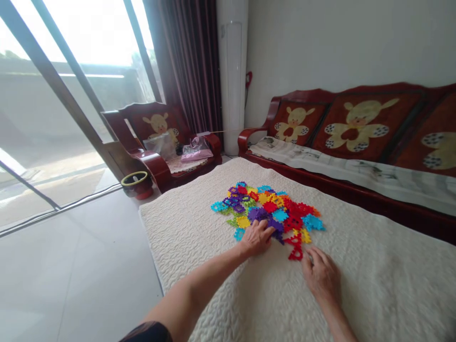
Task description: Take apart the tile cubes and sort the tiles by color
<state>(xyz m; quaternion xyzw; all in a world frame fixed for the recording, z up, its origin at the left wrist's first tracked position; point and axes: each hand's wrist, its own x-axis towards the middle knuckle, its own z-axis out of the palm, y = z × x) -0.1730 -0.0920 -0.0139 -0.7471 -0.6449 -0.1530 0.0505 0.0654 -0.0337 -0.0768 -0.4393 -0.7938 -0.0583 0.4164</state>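
Flat interlocking plastic pieces with notched edges lie in a loose pile [270,207] of red, purple, blue, yellow, green and orange. On the near side of the pile, my left hand [259,237] rests on purple pieces [276,227], its fingers a little apart and bent downward. My right hand [322,271] is low over the cover, just right of a red piece [295,254] at the pile's near edge. Its fingers are curled inward toward the thumb, and whatever lies within them is hidden.
A cream quilted cover [181,223] spreads under the pile. Behind stand a wooden armchair [160,166] with plastic bags [195,149] on it and a long wooden sofa [256,135] with bear cushions. A dark pot [137,183] sits on the tiled floor by the glass door.
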